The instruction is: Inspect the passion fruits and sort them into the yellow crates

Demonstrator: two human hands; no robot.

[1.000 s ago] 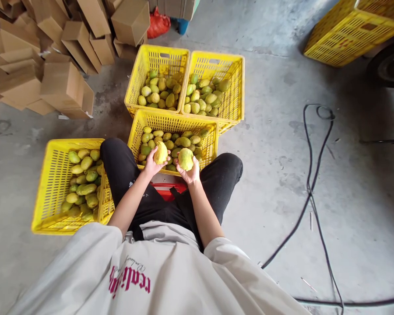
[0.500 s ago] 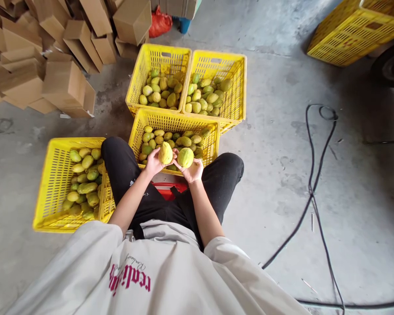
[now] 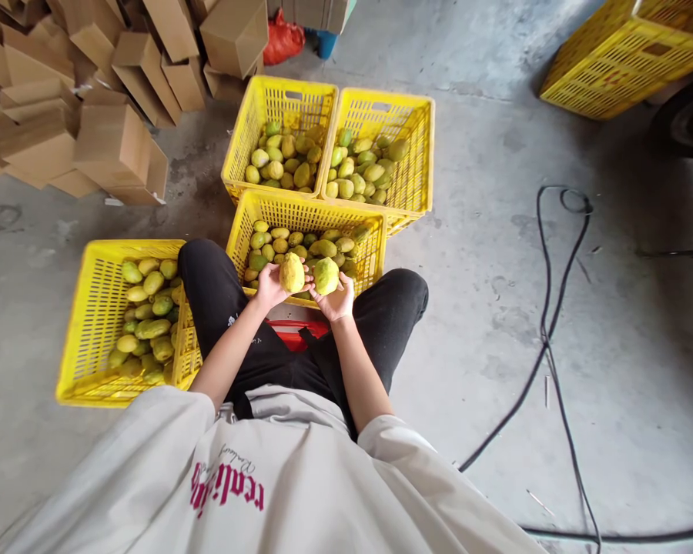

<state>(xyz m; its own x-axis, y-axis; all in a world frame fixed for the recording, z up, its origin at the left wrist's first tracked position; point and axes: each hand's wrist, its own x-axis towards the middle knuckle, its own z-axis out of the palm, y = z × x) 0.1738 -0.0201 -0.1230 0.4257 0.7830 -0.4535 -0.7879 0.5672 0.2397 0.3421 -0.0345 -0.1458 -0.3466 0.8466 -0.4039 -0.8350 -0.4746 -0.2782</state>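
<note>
Gripping: our left hand (image 3: 269,286) w/ yellow mango (image 3: 292,272); right hand (image 3: 338,302) w/ green mango (image 3: 326,275).
Floor: gray concrete floor (image 3: 485,308), black cable (image 3: 546,331), yellow crates (image 3: 300,211), cardboard boxes (image 3: 92,92).

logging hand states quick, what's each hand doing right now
Left hand: closed on a yellow mango.
Right hand: closed on a greenish mango.
</note>
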